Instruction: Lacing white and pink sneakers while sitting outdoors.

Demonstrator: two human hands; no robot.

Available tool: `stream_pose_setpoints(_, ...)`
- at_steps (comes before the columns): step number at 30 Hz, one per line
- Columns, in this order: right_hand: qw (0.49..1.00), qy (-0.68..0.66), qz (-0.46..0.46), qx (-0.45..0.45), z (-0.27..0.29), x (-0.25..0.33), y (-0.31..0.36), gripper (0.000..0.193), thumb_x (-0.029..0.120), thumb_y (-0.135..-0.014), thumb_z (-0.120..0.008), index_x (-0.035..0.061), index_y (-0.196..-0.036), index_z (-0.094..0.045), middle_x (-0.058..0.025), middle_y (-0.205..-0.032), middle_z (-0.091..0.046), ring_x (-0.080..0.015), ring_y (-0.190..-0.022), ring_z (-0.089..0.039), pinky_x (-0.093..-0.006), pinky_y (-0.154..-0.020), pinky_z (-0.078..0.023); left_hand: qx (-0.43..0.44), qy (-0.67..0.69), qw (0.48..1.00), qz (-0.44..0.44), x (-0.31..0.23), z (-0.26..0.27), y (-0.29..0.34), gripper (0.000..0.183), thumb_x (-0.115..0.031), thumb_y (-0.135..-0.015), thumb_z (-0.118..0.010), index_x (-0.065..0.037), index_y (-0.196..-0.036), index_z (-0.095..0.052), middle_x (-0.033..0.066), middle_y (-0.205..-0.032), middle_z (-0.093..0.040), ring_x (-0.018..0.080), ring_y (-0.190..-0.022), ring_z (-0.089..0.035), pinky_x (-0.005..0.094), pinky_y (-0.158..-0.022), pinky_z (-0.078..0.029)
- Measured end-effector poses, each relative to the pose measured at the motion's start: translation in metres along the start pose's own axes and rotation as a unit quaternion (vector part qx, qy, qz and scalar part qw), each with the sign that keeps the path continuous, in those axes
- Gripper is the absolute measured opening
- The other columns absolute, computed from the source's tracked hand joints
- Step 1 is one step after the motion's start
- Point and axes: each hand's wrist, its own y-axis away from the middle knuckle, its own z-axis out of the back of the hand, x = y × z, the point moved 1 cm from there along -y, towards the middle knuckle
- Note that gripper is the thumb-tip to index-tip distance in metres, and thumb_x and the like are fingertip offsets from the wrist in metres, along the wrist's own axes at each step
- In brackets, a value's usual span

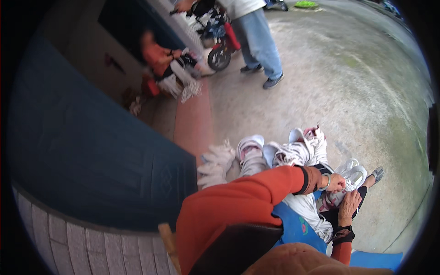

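Note:
Above my lap, my left hand (338,182), with a bangle at its wrist, has its fingers curled closed. What it pinches, if anything, is too small to tell. Just below it, my right hand (349,205) grips the near edge of a white shoe upper (349,184) with rounded openings. A patterned pink-and-white piece (332,200) lies beside both hands. White fabric (306,206) is bunched across my lap over a blue apron (297,227). Beyond my left forearm stand stacks of similar white uppers (293,153).
White gloves (217,164) lie left of the stacks. A dark blue door (105,151) fills the left side. Ahead, a person in jeans (260,41) stands near a red scooter (223,52); another person in orange (159,59) sits by the wall. Concrete ground (330,78) stretches right.

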Motion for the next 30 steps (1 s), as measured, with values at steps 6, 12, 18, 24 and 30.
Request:
stream_pose_setpoints(6,0.937,-0.337,-0.095,0.009,0.022,0.006,-0.013,0.008,0.009,-0.084,-0.047,0.0007,-0.083,-0.050,-0.0108,-0.077,-0.047,-0.0223,-0.070,-0.048,-0.0300,-0.063,-0.039,-0.011,0.036,0.999,-0.011,0.000,0.001,0.003,0.015,0.000,-0.070,-0.054,0.000,-0.083,-0.060,0.0069,-0.064,-0.061,0.0140,-0.051,-0.060,0.0275,-0.043,-0.049)
stream_pose_setpoints(12,0.826,-0.528,-0.161,0.112,0.029,0.026,-0.026,0.015,0.017,-0.091,-0.047,0.0035,-0.084,-0.049,0.0005,-0.064,-0.046,-0.0059,-0.055,-0.041,-0.0194,-0.049,-0.034,-0.048,0.059,0.995,-0.064,0.011,0.003,0.006,0.009,-0.002,-0.071,-0.059,-0.001,-0.079,-0.062,0.0079,-0.064,-0.062,0.0149,-0.051,-0.060,0.0277,-0.044,-0.049)
stream_pose_setpoints(18,0.661,-0.708,-0.247,0.018,0.088,0.018,-0.033,0.014,0.016,-0.091,-0.048,0.0054,-0.083,-0.046,0.0030,-0.064,-0.043,-0.0044,-0.056,-0.038,-0.0176,-0.050,-0.031,0.034,0.294,0.955,0.002,-0.102,0.018,0.045,0.017,-0.013,-0.075,-0.062,0.001,-0.085,-0.062,0.0089,-0.076,-0.064,0.0147,-0.066,-0.063,0.0260,-0.060,-0.050)
stream_pose_setpoints(24,0.683,-0.677,-0.272,-0.024,0.100,0.015,-0.039,0.009,0.014,-0.090,-0.050,0.0052,-0.091,-0.049,0.0026,-0.074,-0.049,-0.0030,-0.057,-0.043,-0.0155,-0.051,-0.036,0.004,0.287,0.956,-0.060,-0.134,0.039,0.044,0.016,-0.009,-0.076,-0.060,0.002,-0.087,-0.062,0.0062,-0.074,-0.062,0.0121,-0.068,-0.061,0.0242,-0.060,-0.050)
stream_pose_setpoints(30,0.732,-0.624,-0.267,-0.061,0.075,0.012,-0.033,0.016,0.012,-0.088,-0.052,0.0003,-0.098,-0.057,0.0019,-0.073,-0.054,-0.0045,-0.059,-0.049,-0.0167,-0.052,-0.039,0.000,0.281,0.958,-0.060,-0.118,0.033,0.042,0.021,-0.007,-0.074,-0.061,0.004,-0.092,-0.057,0.0061,-0.080,-0.059,0.0130,-0.070,-0.060,0.0251,-0.061,-0.050)
